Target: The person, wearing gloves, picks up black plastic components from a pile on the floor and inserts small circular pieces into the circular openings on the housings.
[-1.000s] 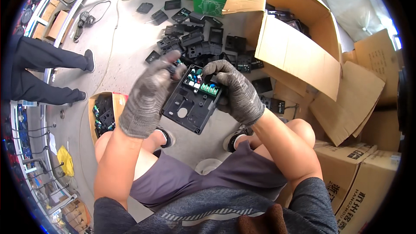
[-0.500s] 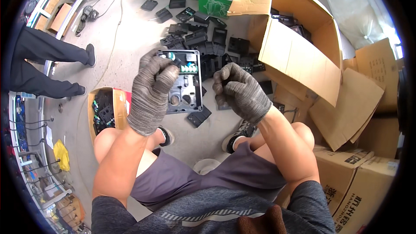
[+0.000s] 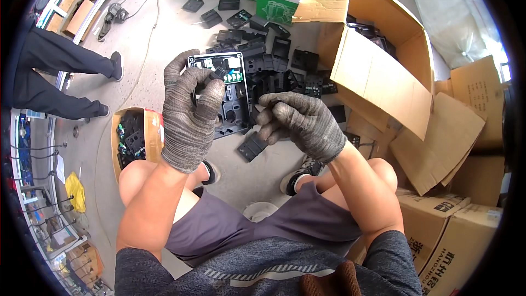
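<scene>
My left hand (image 3: 189,112), in a grey knitted glove, is closed on the left edge of an open black plastic housing (image 3: 236,104). A green circuit board (image 3: 233,78) with white and blue parts sits in its upper part. By my left thumb tip is a small dark piece, its kind unclear. My right hand (image 3: 309,123), gloved alike, is held just right of the housing, apart from it. Its thumb and index finger are pinched together on something small and dark that I cannot make out. Below the housing, a loose black plastic part (image 3: 252,147) lies on the floor.
A pile of black plastic parts (image 3: 263,63) covers the floor ahead. An open carton (image 3: 383,66) stands right of it, green-and-white boxes (image 3: 278,0) behind. At left is a small carton (image 3: 154,137) of black parts. Another person's legs (image 3: 66,77) stand far left.
The housing has shifted left and slightly up, and is tilted a little more. My right hand has moved slightly left and its lower fingers have spread. The whole view has shifted slightly.
</scene>
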Demonstrator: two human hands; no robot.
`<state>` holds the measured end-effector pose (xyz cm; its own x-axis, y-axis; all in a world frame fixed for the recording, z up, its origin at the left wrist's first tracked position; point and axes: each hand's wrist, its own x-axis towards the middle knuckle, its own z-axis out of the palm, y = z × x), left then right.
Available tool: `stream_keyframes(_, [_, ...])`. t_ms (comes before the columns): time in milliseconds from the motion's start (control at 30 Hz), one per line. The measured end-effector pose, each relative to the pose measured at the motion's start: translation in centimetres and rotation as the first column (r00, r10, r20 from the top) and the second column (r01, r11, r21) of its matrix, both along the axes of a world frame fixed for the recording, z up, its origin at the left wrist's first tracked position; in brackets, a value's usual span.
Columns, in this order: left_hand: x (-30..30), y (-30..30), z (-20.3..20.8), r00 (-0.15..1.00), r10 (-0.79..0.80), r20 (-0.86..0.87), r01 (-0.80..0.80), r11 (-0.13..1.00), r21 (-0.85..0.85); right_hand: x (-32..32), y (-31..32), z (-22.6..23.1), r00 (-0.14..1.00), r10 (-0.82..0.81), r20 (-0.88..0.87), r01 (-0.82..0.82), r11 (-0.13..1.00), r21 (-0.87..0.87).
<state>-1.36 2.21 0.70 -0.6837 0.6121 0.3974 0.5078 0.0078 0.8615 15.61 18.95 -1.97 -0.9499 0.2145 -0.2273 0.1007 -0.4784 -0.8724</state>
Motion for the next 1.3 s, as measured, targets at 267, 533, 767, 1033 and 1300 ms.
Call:
stream_keyframes(267, [0.4,0.0,0.4,0.998,-0.017,0.060,0.018,1.000,-0.017,-0.3,-0.5,0.1,1.000,0.007,0.019,-0.004,0.990,-0.143])
stream_keyframes(533, [1.2,0.3,-0.9,1.000,-0.025,0.006,0.025,0.999,0.046,-1.5,-2.0,0.9,0.969,-0.242,0.040,0.211,0.905,0.368])
stream_keyframes(767, [2.0,0.8,-0.6,0.987,-0.022,-0.158,0.020,1.000,-0.010,-3.0,-3.1,1.5,0.948,-0.318,0.008,0.240,0.731,0.639])
stream_keyframes(1033, [2.3,0.3,-0.8,0.983,-0.041,-0.180,0.036,0.999,-0.028,-3.1,-1.9,2.3,0.941,-0.270,0.206,0.083,0.772,0.630])
stream_keyframes(1300, [1.5,-0.1,-0.5,0.993,-0.072,-0.096,0.068,0.997,-0.037,-2.5,-0.7,3.2,0.944,-0.254,-0.210,0.329,0.775,0.540])
